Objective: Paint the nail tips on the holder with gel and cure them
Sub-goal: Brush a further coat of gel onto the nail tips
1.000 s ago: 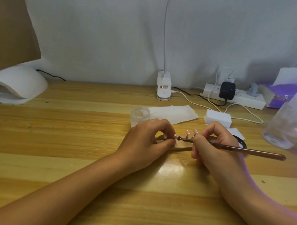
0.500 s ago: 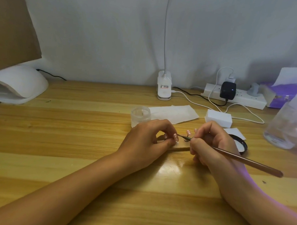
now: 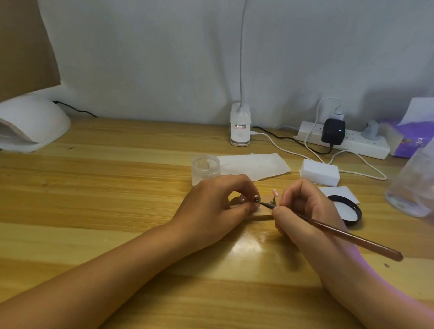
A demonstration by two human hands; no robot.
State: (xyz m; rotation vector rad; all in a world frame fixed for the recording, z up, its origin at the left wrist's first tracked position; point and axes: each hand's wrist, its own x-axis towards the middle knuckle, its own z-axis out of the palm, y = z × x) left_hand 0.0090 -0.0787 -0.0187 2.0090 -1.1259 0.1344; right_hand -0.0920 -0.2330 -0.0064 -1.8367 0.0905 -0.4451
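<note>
A small wooden holder (image 3: 263, 214) lies on the table between my hands, with pale pink nail tips (image 3: 275, 192) standing on it. My left hand (image 3: 216, 204) curls round the holder's left end and pinches it. My right hand (image 3: 306, 210) grips a long brown brush (image 3: 344, 237), whose dark tip touches a nail tip (image 3: 256, 198) next to my left fingers. Most of the holder is hidden by both hands. A white curing lamp (image 3: 26, 123) sits at the far left.
A small clear jar (image 3: 205, 169) and white tissue (image 3: 255, 164) lie behind my hands. A black lid (image 3: 347, 211), a white block (image 3: 319, 172), a clear plastic bottle (image 3: 419, 183), a power strip (image 3: 344, 140) with cables, a purple tissue pack (image 3: 411, 140) and a clip lamp base (image 3: 240, 124) stand to the right and back.
My right hand has tilted the brush so its rear end dropped lower to the right, and the brush tip has moved left onto the nail tip near my left fingers.
</note>
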